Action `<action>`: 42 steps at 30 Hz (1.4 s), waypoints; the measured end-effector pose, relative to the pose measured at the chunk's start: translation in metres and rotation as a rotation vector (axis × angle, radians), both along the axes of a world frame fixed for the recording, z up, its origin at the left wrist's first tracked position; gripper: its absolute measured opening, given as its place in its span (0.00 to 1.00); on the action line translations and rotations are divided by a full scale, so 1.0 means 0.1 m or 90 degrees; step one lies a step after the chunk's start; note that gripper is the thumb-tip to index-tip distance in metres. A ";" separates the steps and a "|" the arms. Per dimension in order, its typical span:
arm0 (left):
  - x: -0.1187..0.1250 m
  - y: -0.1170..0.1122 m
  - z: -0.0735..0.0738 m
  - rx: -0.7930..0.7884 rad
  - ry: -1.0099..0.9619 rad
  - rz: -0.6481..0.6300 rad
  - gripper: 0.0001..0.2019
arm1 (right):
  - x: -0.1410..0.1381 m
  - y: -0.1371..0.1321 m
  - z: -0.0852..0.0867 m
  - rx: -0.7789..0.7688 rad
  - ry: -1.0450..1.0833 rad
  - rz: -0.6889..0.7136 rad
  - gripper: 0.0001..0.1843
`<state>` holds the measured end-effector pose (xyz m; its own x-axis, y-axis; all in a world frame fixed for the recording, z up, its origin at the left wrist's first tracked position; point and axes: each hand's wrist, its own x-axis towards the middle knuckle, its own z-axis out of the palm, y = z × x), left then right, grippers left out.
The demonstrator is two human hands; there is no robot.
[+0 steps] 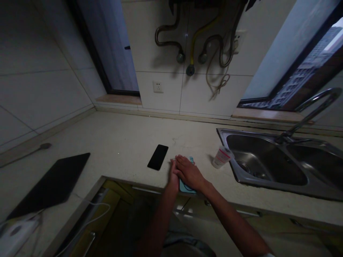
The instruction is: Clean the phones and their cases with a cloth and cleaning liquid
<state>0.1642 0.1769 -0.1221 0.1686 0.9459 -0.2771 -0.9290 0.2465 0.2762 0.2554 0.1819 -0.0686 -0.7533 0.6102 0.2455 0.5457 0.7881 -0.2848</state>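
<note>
My right hand (189, 174) lies over a flat teal thing (186, 188) near the front edge of the counter, its fingers stretched out toward the left. Against it, on the left side, rests my left hand (174, 177); most of its fingers are hidden under the right one. The teal thing shows only below and just above the hands, with a dark curved line on it; I cannot make out its kind. Just left of the hands a black smartphone (158, 157) lies flat. To the right, a clear plastic cup (221, 157) with a red-and-white print stands beside the sink.
A steel double sink (232, 167) with a curved tap (313, 114) is set in the counter (128, 132) at right. A closed dark laptop-like slab (53, 182) and a white cable (100, 205) are at left. Pipes (191, 53) hang on the tiled wall.
</note>
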 end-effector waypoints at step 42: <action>-0.22 -0.07 0.01 0.003 -0.100 -0.025 0.28 | 0.41 -0.43 -0.34 0.176 0.260 0.189 0.22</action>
<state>0.1425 0.1702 -0.1210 0.2458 0.9392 -0.2398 -0.9507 0.2818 0.1294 0.2959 0.1386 -0.1025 -0.6932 0.2593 0.6725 0.1790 0.9658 -0.1877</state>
